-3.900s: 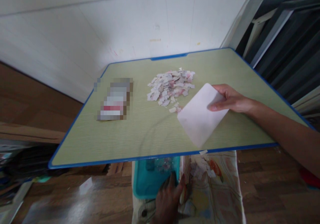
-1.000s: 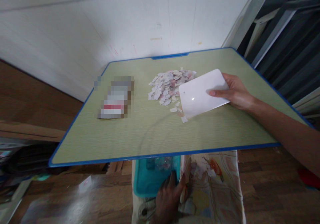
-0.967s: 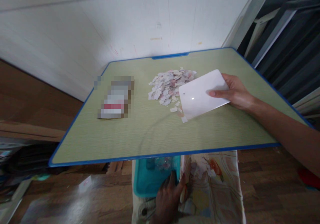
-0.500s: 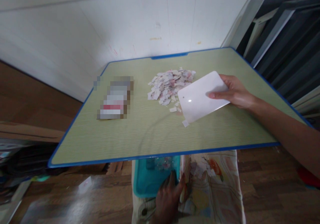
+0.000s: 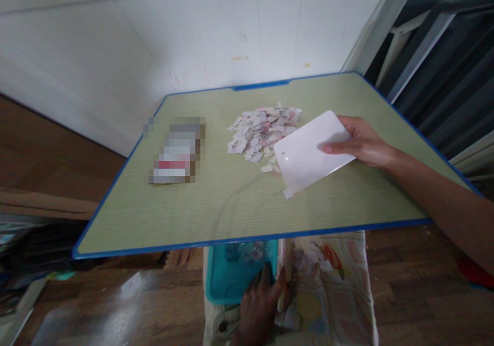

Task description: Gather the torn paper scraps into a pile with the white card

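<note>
"What sits nearest?"

"The left grip (image 5: 258, 305), below the counter's (image 5: 154, 217) near edge, at the right rim of a teal tray (image 5: 226, 279). I cannot tell whether its fingers clasp anything. A patterned cloth (image 5: 328, 310) lies around there, with paper bits (image 5: 306, 260) on it, to the right of the tray."

"And up on the counter?"

"Past the near edge, one loose scrap (image 5: 288, 194) meets the near-left corner of a white plate (image 5: 309, 150). The plate is right of the middle, tilted, its far end held by the right grip (image 5: 357, 143), thumb on top and fingers beneath, closed on it."

"How would it handle?"

"Light and fairly stiff, I'd judge, but glossy, so a bit slippery. The end by the right edge is a sound place to hold, leaving the long left side free. The scraps look weightless and flimsy; a brisk stroke could scatter them."

"How about room?"

"Green surface shows between plate and near edge, though that edge drops straight toward tray and cloth. The forearm crosses the right edge. The plate's left side is just beside the paper heap (image 5: 260, 130), which lies nearer the far edge. Left of that, toward the left edge and well apart, is a pixelated item (image 5: 173, 150). The wall (image 5: 193, 37) rises behind the far edge."
</note>
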Demonstrator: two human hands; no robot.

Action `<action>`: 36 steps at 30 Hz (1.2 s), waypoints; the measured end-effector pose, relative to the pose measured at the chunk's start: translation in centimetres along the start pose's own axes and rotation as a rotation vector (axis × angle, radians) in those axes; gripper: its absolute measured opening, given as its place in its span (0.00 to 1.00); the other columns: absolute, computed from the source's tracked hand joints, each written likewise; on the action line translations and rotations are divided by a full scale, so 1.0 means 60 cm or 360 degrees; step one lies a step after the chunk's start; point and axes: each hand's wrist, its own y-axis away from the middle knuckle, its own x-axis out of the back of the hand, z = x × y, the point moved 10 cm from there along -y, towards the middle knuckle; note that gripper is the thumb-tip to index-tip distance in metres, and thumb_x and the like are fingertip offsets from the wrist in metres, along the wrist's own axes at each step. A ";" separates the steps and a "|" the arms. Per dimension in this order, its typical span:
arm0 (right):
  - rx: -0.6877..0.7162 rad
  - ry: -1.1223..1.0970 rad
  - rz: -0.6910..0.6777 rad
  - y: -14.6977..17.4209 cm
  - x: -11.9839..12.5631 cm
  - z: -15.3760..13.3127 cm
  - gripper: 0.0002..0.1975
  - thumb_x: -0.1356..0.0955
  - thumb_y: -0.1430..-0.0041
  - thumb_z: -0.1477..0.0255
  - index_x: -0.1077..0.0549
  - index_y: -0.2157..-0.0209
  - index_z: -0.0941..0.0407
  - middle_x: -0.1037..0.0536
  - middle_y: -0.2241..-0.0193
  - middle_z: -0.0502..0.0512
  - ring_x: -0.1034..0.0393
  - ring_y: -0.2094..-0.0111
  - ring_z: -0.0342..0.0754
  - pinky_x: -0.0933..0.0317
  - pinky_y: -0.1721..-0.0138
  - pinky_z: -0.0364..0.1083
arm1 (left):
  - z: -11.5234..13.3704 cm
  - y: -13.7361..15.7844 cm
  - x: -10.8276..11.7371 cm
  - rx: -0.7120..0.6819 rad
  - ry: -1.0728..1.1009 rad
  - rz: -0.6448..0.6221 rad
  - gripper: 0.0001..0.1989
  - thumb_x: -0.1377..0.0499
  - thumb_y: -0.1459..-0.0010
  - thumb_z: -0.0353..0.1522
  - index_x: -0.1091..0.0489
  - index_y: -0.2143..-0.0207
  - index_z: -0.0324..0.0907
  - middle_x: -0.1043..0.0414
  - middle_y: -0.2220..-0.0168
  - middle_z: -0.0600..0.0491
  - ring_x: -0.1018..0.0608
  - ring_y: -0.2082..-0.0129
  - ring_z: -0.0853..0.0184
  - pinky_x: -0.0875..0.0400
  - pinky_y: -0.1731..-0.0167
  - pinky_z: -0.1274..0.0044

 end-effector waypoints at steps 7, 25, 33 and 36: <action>0.0015 0.0029 0.0028 -0.001 0.004 -0.002 0.18 0.30 0.63 0.66 0.31 0.67 0.57 0.28 0.74 0.49 0.35 0.78 0.41 0.42 0.80 0.38 | 0.000 0.000 -0.014 0.0023 0.0063 -0.0223 0.61 0.35 0.79 0.44 0.71 0.46 0.51 0.47 0.49 0.39 0.35 0.55 0.53 0.35 0.63 0.66; 0.0105 0.0054 0.0197 -0.002 0.020 -0.008 0.18 0.30 0.63 0.65 0.31 0.67 0.56 0.28 0.72 0.50 0.34 0.76 0.43 0.39 0.77 0.42 | -0.001 0.001 -0.004 0.0023 0.0009 -0.0101 0.48 0.40 0.62 0.34 0.73 0.46 0.52 0.45 0.50 0.42 0.34 0.56 0.58 0.34 0.65 0.69; 0.0047 0.0046 0.0126 -0.003 0.019 -0.005 0.18 0.30 0.62 0.66 0.31 0.66 0.56 0.29 0.72 0.50 0.35 0.77 0.41 0.41 0.79 0.40 | 0.002 -0.003 0.006 0.0007 -0.0032 -0.0125 0.45 0.44 0.58 0.29 0.73 0.47 0.53 0.44 0.50 0.42 0.32 0.58 0.60 0.33 0.66 0.70; 0.0008 0.0063 0.0072 -0.003 0.014 -0.004 0.18 0.30 0.63 0.66 0.31 0.67 0.56 0.29 0.73 0.50 0.36 0.78 0.41 0.42 0.80 0.39 | -0.002 -0.002 0.004 0.0022 -0.0045 -0.0041 0.43 0.46 0.56 0.27 0.74 0.47 0.52 0.43 0.51 0.43 0.32 0.59 0.61 0.33 0.66 0.71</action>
